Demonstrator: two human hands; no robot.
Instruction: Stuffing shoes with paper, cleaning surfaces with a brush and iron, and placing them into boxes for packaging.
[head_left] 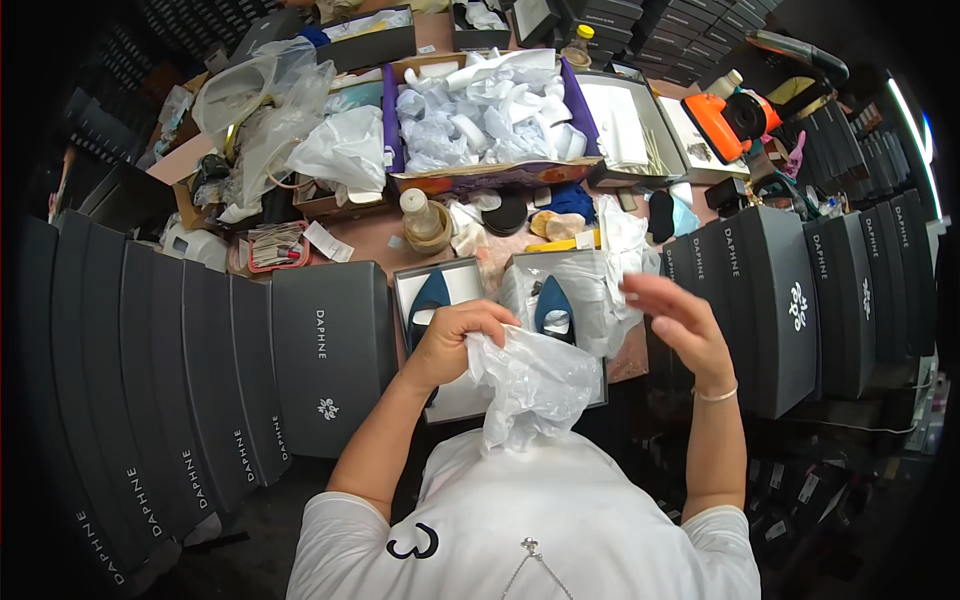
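My left hand [452,342] is closed on a crumpled, thin white sheet of wrapping paper [535,380], which hangs over the front of a shoe box. Raised at the right, my right hand [685,325] has its fingers apart and holds nothing. A pointed dark blue shoe [429,294] lies in the grey shoe box [463,274] on the left, partly behind my left hand. Another blue shoe [551,291] lies to its right, on white wrapping, with white stuffing inside. More white wrapping [612,290] spreads between this shoe and my right hand.
Dark shoe boxes [330,350] stand in a row on the left, and more boxes [775,310] stand on the right. Behind the shoes are a glass bottle [420,215], a purple carton [500,178] full of crumpled paper, plastic bags [270,130] and an orange-black tape dispenser [725,122].
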